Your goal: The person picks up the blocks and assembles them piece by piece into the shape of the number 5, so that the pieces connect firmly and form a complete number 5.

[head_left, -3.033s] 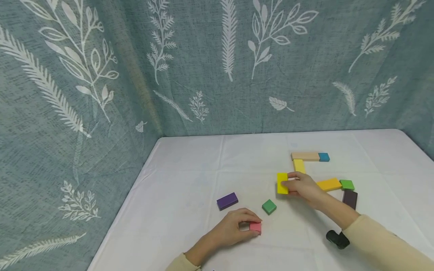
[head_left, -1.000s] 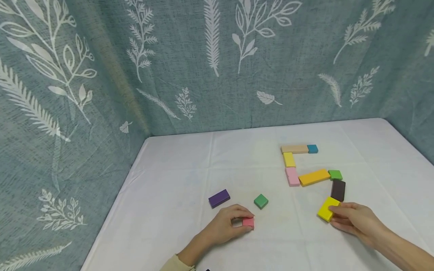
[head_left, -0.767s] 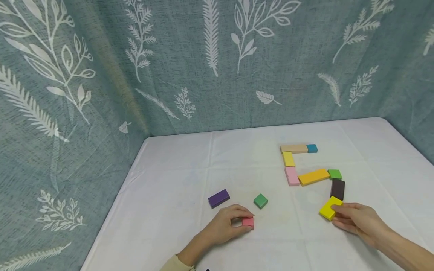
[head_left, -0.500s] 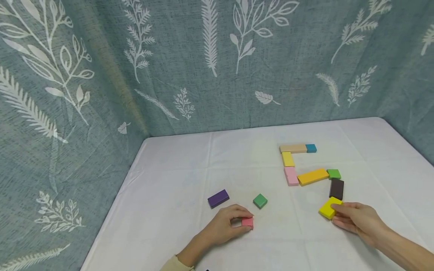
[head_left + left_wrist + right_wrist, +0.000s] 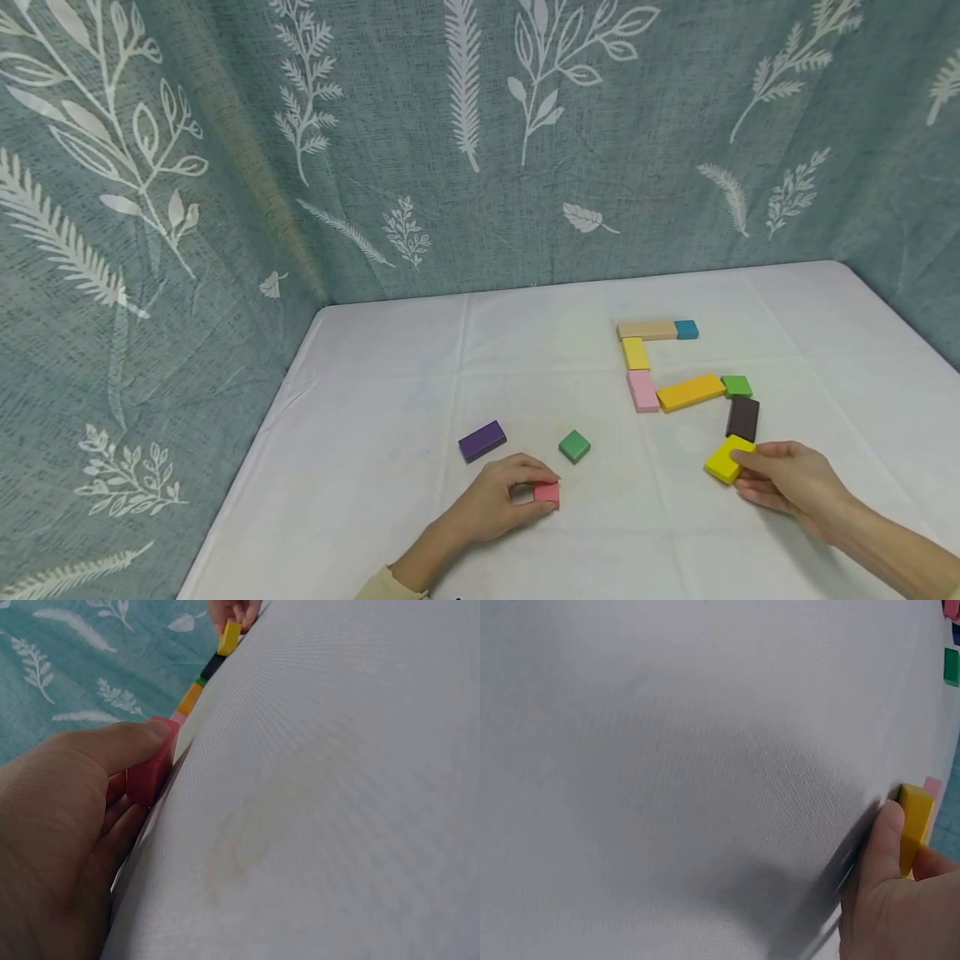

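My right hand (image 5: 798, 487) pinches a bright yellow block (image 5: 727, 460) between thumb and fingers. One corner of that block sits at the near end of a dark brown block (image 5: 743, 417). In the right wrist view the thumb presses along the side of the yellow block (image 5: 915, 821), close over the cloth. On the left, my left hand (image 5: 495, 504) grips a small pinkish-red block (image 5: 547, 493) by two opposite sides. The left wrist view shows the thumb on top of this red block (image 5: 153, 769) and fingers partly hidden behind it.
A bent line joins tan (image 5: 647, 331), blue (image 5: 686, 329), pale yellow (image 5: 636, 353), pink (image 5: 642, 391), orange (image 5: 691, 392), light green (image 5: 737, 386) and dark brown blocks. Loose purple (image 5: 483, 441) and green (image 5: 574, 447) blocks lie near my left hand. Patterned curtain (image 5: 450, 208) borders the white-covered table (image 5: 390, 375).
My right hand has carried the yellow block right and nearer, from beside the pink block to the brown block's near end. The left hand keeps holding the red block. The head view has shifted slightly.
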Motion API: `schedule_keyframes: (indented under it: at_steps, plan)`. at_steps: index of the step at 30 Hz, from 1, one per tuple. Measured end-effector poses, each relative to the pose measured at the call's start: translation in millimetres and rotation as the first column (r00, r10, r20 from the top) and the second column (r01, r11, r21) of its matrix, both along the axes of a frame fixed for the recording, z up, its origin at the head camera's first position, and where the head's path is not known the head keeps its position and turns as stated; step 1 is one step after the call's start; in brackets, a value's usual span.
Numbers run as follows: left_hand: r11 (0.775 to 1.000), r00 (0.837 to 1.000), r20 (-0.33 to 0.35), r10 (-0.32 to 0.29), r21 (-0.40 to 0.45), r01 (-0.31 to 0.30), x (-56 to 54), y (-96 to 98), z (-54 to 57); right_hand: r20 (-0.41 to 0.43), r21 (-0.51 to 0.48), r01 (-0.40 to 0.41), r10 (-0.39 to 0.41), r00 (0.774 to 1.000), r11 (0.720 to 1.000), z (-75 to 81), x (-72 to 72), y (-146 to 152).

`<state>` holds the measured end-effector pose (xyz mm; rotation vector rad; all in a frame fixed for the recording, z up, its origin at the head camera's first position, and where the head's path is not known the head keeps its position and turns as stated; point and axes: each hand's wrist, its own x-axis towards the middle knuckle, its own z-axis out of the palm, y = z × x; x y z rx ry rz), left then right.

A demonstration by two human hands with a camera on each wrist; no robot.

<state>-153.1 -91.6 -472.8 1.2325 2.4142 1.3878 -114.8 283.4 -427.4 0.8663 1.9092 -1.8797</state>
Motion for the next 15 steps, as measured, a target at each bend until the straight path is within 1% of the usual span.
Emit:
schedule_keyframes:
  at_steps: [7, 15]
  plan:
    - [1.000, 1.000, -0.004, -0.003, 0.003, 0.003, -0.3, -0.1, -0.6, -0.017, 0.031, -0.035, 0.036, 0.999, 0.999, 0.1, 0.8, 0.7]
    - [1.000, 1.000, -0.018, -0.009, 0.008, 0.009, -0.5, 0.0, -1.5, -0.020, 0.101, -0.059, 0.061, 0.998, 0.993, 0.6, 1.5, 1.0]
